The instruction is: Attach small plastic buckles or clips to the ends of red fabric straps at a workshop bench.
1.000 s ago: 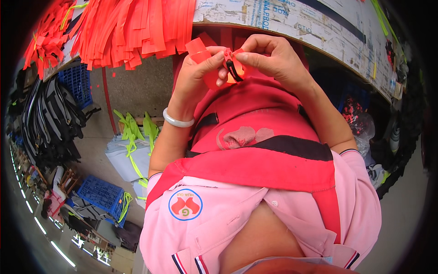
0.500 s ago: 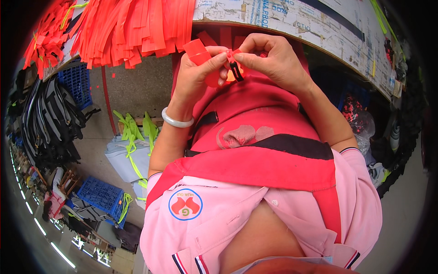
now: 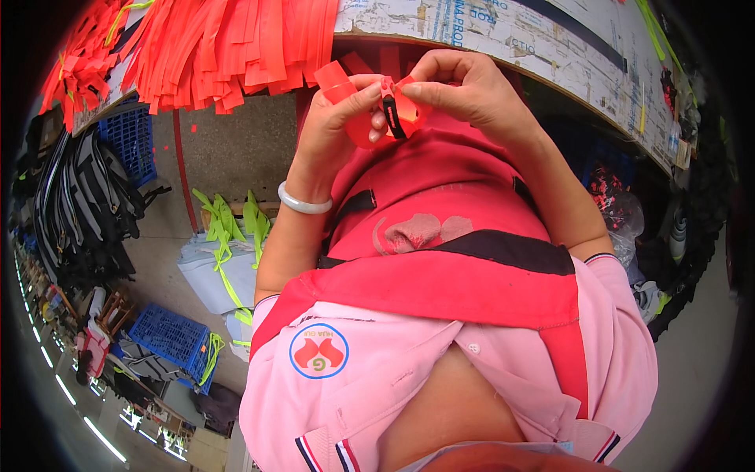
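Note:
My left hand pinches a bright red-orange strip between thumb and fingers, one flat end sticking up past the knuckles. My right hand grips the same strip from the other side, thumb and forefinger pressed together. Between the two thumbs sits a small red fitting, its exact kind partly covered by fingers. Down from it hangs a short black piece with a light mark along it. The strip curves in a loop below my fingers, in front of the red apron.
Many cut red strips hang over the edge of the worn, board-topped table ahead. Left are a blue crate, black-and-grey straps and yellow-green strips. A clear plastic bag lies at right.
Both hands have shifted slightly up and to the left. The black piece has swung more upright, and more of the strip's loop shows beneath my fingers.

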### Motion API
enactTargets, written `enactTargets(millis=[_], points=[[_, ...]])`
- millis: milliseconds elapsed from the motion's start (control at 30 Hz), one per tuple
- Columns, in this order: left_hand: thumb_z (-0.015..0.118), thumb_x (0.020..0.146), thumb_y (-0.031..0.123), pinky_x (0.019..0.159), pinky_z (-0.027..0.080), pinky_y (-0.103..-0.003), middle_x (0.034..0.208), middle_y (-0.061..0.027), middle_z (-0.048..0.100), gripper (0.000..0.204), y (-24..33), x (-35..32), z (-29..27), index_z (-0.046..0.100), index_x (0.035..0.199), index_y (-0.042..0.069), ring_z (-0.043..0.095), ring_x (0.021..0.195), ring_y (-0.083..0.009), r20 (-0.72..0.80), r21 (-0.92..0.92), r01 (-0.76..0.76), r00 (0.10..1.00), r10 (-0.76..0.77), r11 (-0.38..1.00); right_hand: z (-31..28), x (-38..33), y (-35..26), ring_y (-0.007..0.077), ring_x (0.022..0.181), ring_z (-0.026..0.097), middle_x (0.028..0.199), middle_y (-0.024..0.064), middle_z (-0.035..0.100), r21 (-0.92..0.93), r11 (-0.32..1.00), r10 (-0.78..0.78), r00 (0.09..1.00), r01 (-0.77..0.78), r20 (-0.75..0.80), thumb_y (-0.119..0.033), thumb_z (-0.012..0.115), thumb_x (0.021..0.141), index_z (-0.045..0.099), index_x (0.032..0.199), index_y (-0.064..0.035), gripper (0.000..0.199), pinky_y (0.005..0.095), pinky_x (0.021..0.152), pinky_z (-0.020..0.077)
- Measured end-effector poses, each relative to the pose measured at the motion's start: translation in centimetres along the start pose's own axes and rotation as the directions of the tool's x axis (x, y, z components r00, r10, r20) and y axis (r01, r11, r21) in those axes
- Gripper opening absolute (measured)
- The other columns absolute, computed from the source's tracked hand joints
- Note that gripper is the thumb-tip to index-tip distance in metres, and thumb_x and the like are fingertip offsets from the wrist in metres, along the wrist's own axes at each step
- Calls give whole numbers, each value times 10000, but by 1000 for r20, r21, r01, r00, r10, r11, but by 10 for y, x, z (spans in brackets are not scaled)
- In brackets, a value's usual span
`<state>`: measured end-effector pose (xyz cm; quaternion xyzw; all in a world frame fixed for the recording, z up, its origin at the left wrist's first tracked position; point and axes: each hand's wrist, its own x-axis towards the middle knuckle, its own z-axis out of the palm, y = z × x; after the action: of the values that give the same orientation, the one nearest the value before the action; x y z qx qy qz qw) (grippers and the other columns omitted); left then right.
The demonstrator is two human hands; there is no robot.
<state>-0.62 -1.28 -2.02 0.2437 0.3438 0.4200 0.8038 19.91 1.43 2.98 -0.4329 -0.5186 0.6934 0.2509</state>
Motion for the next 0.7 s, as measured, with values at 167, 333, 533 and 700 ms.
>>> enactTargets(millis=[167, 333, 533, 700], points=[[548, 936, 156, 470, 404, -195, 724, -38, 587, 245, -4, -1, -3, 594, 1075, -41, 513, 554, -77, 51, -91, 48, 998, -44, 995, 5, -1, 2, 39, 781, 561, 794, -5, 609, -80, 996, -27, 999, 25, -33, -137, 664, 870, 621, 865, -17, 128, 196, 723, 451], [567, 929, 140, 479, 435, -210, 732, -45, 603, 225, -5, -1, -4, 600, 1064, -36, 543, 569, -89, 60, -118, 49, 997, -42, 992, 8, -2, -1, 13, 739, 510, 768, -29, 579, -149, 988, -38, 998, 30, -51, -142, 670, 862, 610, 822, -29, 134, 177, 668, 411], [615, 899, 105, 485, 471, -236, 734, -61, 627, 178, -4, -4, -2, 625, 1019, -26, 580, 570, -113, 12, -15, -28, 1000, 28, 999, 9, -5, -7, 1, 693, 472, 744, -39, 572, -288, 955, -85, 995, 64, -60, -146, 668, 846, 608, 792, -37, 135, 167, 611, 373], [627, 891, 104, 482, 477, -238, 733, -67, 635, 172, -3, -6, -2, 637, 1005, -23, 587, 565, -120, -1, 52, -73, 997, 73, 996, 10, -4, -1, 13, 706, 493, 749, -26, 586, -287, 956, -83, 993, 56, -82, -135, 665, 844, 611, 797, -27, 130, 176, 629, 391]])
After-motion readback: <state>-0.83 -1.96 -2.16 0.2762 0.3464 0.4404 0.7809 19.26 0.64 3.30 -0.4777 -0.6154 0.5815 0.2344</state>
